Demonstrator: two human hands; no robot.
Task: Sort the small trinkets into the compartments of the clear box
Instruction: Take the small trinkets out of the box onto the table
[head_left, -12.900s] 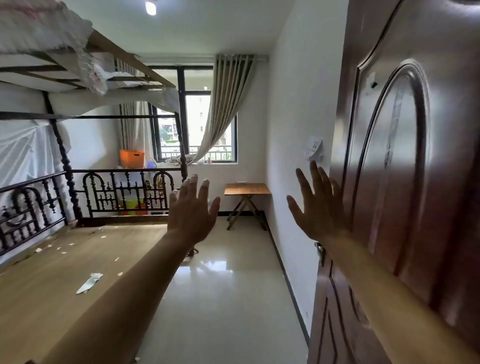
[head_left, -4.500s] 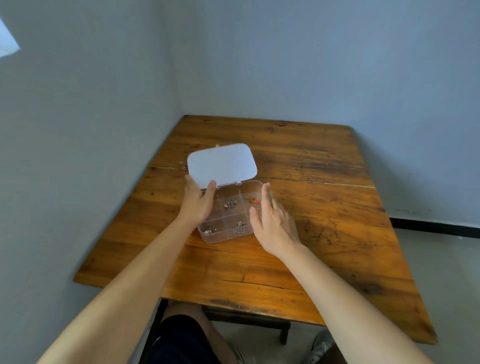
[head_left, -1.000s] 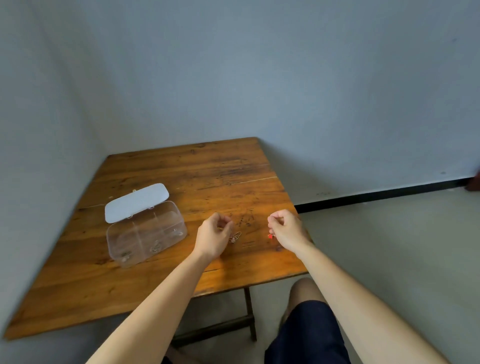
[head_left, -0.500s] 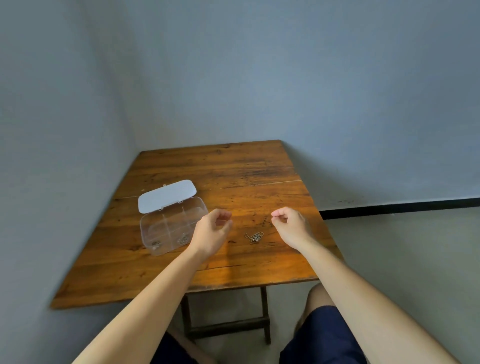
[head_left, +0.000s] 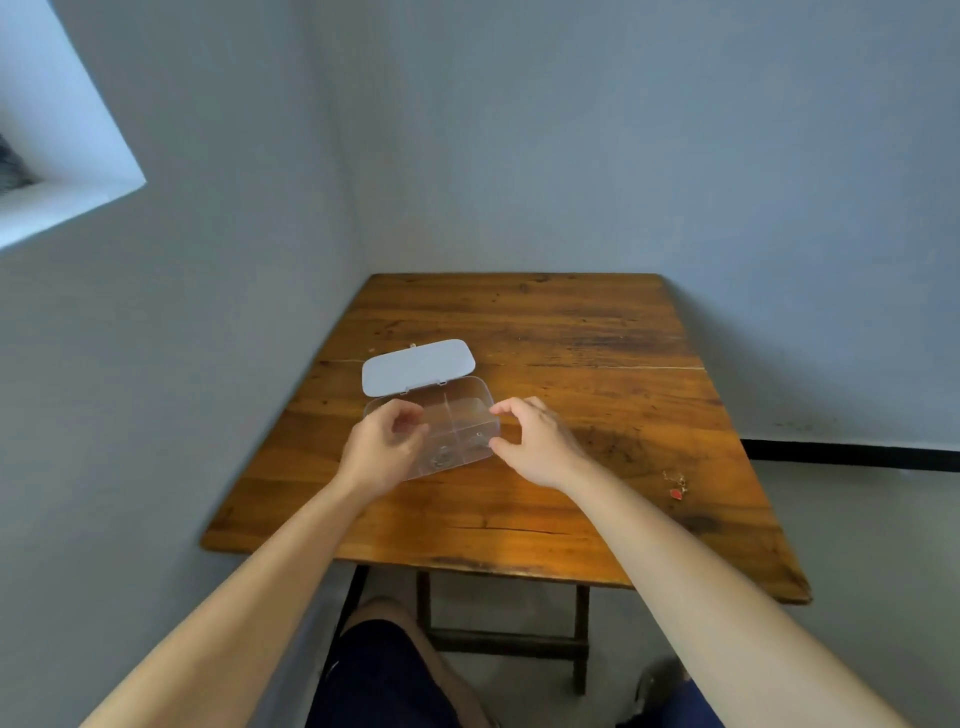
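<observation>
Our wooden bench (head_left: 545, 332) fills a grey corner; left hand (head_left: 382, 452) curled, right hand (head_left: 535, 441) pinching the clear box (head_left: 467, 410).

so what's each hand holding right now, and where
The right hand pinches the clear box at its right end wall. The left hand is curled over the box's left side; whether it holds anything cannot be told.

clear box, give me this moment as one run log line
clear box: lid open | left hand: at box's left side | right hand: at box's right end | red trinket: loose on table, right
</observation>
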